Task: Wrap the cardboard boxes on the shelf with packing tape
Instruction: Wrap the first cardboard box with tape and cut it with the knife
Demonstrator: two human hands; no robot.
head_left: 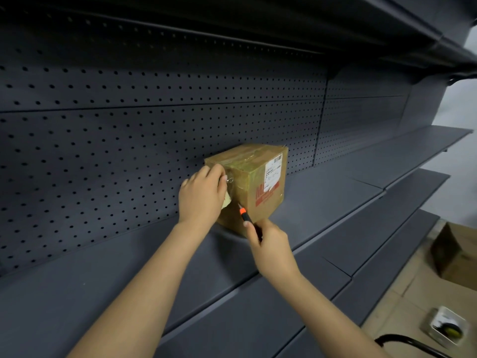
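Observation:
A brown cardboard box (260, 187) with a white label and red print stands on the dark grey shelf (129, 280), against the pegboard back. Clear tape runs over its top and front corner. My left hand (202, 196) grips a roll of clear packing tape (228, 180) against the box's left face; the roll is mostly hidden by the hand. My right hand (268, 245) holds an orange-and-black utility knife (245, 215), its blade tip touching the tape at the box's lower front.
The perforated back panel (129, 138) rises behind the box and an upper shelf (387, 34) overhangs. Lower shelf tiers step down to the right. On the floor at right lie an open cardboard box (456, 251), a small clear tray (446, 325) and a black cable (410, 343).

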